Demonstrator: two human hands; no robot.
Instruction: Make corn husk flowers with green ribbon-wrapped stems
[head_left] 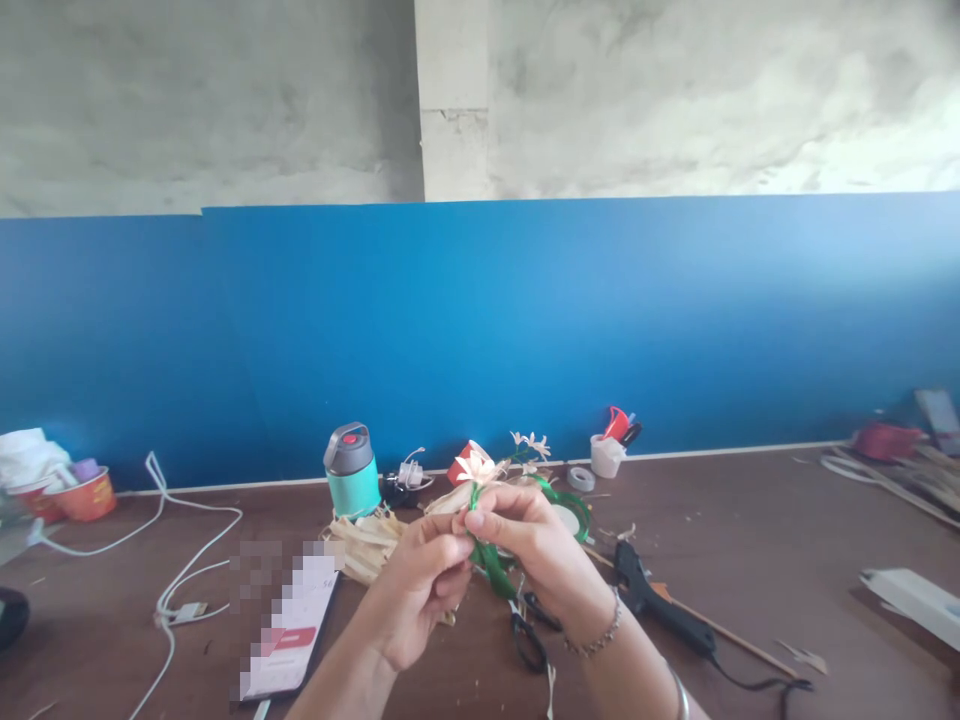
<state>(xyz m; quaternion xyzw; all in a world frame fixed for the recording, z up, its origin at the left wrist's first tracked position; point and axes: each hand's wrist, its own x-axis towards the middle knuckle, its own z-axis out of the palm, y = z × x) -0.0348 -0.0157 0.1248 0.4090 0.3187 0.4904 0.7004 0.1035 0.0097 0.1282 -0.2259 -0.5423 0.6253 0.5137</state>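
Observation:
A pale artificial flower (pixel 478 466) stands upright above my fingertips, with green ribbon about its stem. My left hand (pixel 427 575) is closed in a pinch at the stem's lower part. From the other side, thumb and forefinger of my right hand (pixel 536 545) pinch the same stem just under the petals. Loose green ribbon (pixel 495 575) hangs below the fingers. Behind the right hand, partly covered, lies a spool of green ribbon (pixel 577 515). Black-handled scissors (pixel 529 642) rest on the table beneath the hands. Smaller white flowers (pixel 531 443) show farther back.
Dried husk strips (pixel 375 545) and a phone (pixel 296 630) lie left of the hands. Behind stand a turquoise flask (pixel 354 480) and a white cup (pixel 606 457) of tools. A black glue gun (pixel 664 605) with a cord lies right. White cables (pixel 176 570) cross the left side.

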